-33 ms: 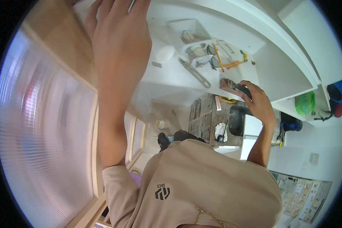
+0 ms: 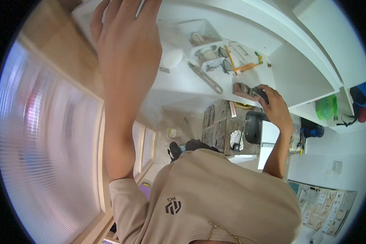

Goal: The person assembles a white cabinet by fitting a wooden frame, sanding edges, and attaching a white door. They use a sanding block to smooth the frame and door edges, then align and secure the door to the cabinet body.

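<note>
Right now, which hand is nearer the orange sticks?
Right. In the picture, the right hand holds a dark-handled tool below and right of the orange sticks; the left hand is farther, to their left.

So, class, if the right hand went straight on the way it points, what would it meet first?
The block-shaped tool, which the right hand seems to grip; beyond it, probably the orange sticks on the white shelf, though depth is unclear.
</note>
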The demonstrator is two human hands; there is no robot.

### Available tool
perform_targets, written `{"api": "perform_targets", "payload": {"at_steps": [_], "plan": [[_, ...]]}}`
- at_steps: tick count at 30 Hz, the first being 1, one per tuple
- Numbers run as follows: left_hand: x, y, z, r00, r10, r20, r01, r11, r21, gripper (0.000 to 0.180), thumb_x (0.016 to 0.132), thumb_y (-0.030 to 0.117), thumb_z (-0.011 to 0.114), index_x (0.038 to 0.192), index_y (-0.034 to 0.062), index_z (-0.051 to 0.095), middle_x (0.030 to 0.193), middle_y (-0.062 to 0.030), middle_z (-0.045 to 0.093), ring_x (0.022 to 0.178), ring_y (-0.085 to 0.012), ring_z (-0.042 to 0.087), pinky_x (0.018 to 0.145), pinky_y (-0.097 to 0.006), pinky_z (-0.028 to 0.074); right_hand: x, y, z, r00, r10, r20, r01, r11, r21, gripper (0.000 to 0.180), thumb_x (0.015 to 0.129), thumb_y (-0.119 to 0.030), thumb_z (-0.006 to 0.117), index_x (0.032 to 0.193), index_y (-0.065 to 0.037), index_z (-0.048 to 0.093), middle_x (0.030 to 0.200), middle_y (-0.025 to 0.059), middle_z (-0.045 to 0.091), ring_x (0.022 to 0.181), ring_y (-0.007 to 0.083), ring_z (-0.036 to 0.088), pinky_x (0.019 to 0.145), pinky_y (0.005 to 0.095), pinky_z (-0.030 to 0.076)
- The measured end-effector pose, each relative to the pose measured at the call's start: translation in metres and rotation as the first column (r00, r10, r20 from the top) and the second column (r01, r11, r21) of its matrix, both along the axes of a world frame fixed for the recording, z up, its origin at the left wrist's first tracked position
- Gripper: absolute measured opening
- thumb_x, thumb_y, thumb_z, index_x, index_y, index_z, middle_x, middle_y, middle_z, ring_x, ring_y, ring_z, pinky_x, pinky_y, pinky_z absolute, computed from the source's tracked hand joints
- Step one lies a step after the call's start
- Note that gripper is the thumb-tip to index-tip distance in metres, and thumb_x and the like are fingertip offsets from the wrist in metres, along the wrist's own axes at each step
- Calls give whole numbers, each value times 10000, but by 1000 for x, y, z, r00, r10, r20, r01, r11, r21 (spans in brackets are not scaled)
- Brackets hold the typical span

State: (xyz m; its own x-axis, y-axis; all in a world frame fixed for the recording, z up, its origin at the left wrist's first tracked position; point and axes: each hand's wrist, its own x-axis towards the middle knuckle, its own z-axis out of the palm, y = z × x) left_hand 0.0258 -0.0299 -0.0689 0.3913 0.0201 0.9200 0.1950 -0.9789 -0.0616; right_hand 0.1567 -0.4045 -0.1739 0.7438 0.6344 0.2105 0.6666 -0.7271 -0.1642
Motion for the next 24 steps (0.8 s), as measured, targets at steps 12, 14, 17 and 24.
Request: {"api": "perform_targets", "payload": {"at_steps": [12,14,17,24], "plan": [[0,42,4,1000,-12,-11,12,1000,-11,419,882,42,713,1287,148,721,1304,-73,680,1207,-291,612,1018,-446,466,133,-16,-96,998,-66,3,64,979,195,266,951,-172,695,1144,-36,574,1166,212,625,1123,437,565,972,522,422],[-8,42,5,996,65,-57,-68,996,-51,459,916,26,695,1354,163,697,1321,-132,668,1260,-340,619,1069,-453,474,125,-11,-105,943,-95,318,28,977,210,235,923,-142,709,1121,-51,623,1210,187,647,1162,406,577,1010,548,400],[0,9,2,994,55,-91,-67,988,-136,540,859,-48,640,1370,124,672,1346,-140,634,1268,-352,599,1065,-461,470,82,20,-70,975,-74,211,58,995,82,221,936,-167,704,1127,-63,670,1278,179,636,1190,399,575,1047,557,397],[-19,-37,10,959,-210,-188,153,949,-276,605,789,-84,620,1372,71,662,1409,-146,600,1319,-362,556,1125,-485,426,7,114,-82,986,166,-6,-164,978,131,333,970,-175,679,1248,-9,599,1270,190,610,1145,377,590,919,508,513]]}}
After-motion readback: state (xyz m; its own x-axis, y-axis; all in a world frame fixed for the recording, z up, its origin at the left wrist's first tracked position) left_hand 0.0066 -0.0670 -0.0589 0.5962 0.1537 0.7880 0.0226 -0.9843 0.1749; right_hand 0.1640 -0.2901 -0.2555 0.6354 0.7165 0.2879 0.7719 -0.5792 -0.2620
